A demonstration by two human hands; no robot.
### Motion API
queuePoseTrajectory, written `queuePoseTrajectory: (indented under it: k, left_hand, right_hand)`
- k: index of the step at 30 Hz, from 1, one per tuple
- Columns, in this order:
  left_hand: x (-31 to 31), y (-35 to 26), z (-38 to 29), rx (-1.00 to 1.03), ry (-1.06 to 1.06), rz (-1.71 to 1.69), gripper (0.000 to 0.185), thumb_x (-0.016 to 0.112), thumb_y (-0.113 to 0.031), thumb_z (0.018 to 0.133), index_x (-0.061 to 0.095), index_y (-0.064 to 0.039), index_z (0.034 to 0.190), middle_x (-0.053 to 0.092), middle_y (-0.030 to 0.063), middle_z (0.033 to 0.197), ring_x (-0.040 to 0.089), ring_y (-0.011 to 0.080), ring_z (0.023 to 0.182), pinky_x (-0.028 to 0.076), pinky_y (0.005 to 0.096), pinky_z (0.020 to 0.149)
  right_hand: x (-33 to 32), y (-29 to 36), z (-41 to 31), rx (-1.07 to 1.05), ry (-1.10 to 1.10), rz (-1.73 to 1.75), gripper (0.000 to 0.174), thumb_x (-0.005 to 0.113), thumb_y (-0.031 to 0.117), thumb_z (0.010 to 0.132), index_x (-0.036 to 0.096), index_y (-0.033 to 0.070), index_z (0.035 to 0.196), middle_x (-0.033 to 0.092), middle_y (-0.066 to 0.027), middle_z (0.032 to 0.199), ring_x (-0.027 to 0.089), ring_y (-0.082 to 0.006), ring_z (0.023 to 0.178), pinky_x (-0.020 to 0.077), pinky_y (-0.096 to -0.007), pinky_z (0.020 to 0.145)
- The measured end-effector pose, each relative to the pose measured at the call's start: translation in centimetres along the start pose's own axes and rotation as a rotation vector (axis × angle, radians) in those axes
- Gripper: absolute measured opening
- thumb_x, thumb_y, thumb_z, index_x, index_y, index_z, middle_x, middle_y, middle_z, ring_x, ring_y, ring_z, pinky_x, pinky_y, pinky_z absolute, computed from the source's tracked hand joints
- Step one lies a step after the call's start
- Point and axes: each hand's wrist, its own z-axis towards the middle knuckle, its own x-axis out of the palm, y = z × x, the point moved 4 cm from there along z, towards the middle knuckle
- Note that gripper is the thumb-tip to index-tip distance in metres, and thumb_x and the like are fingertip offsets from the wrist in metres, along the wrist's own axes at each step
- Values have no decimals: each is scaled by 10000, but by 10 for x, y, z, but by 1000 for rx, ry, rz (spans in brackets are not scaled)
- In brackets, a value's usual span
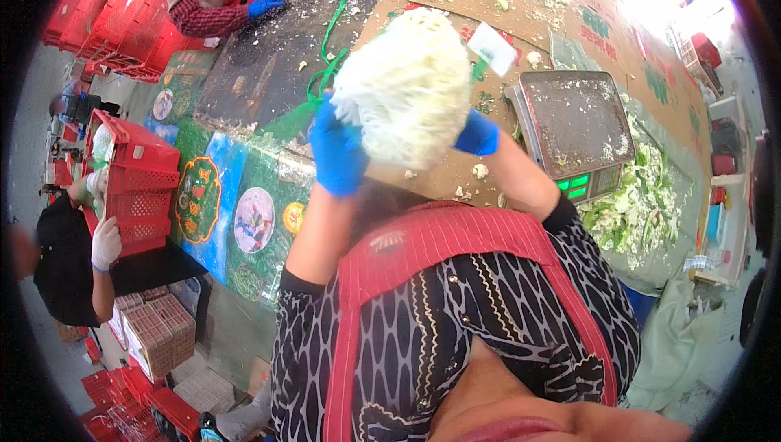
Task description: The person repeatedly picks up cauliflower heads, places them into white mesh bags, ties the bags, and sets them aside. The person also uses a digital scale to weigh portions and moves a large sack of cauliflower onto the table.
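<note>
A large pale cauliflower head [409,88], seemingly wrapped in white foam netting, is held up in front of me. My left hand [338,152], in a blue glove, grips its left side; the fingers are partly hidden behind it. My right hand [479,134], also blue-gloved, supports it on the lower right, and most of its fingers are out of sight. Green ribbon or netting [320,82] lies on the table just left of the bundle. A white card or paper [493,48] is right of it. Further right stands a scale with a metal pan [576,122].
Cardboard [586,33] with scattered cauliflower crumbs covers the table. Trimmed leaves [647,210] are heaped at the right. Across the table are a co-worker's blue-gloved hands [268,3]. At the left, a person in white gloves holds a red crate [143,192]; more red crates [131,21] are stacked behind.
</note>
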Motion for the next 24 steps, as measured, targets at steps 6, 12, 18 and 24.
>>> queuePoseTrajectory:
  k: [6,12,18,24]
  left_hand:
    - [-12,-33,-35,84,61,281,992,470,-769,744,258,-103,1447,368,114,1447,413,305,1288,349,480,1064]
    - [-49,-46,-76,199,-104,-163,746,334,-648,893,307,-140,1438,385,107,1437,388,307,1301,324,484,1075]
    - [-63,-199,-169,915,-574,1031,585,358,-491,948,373,-105,1388,429,119,1384,424,321,1262,362,492,1044]
    - [-35,-398,-184,1090,-303,217,584,384,-513,929,431,-95,1335,463,119,1348,463,291,1231,373,455,1047]
  right_hand:
    - [27,-21,23,-15,-216,-378,702,674,174,834,277,126,1410,426,-109,1352,454,-242,1215,454,-367,950]
    - [81,-34,32,-18,55,-564,642,608,137,866,289,122,1422,408,-93,1315,446,-204,1165,459,-328,881]
    - [89,-62,16,343,-40,-577,387,554,204,918,500,105,1288,568,-56,1097,566,-137,957,474,-280,803]
    - [63,-81,-17,486,-114,-543,255,543,210,920,628,74,1119,625,-21,917,576,-108,819,465,-246,729]
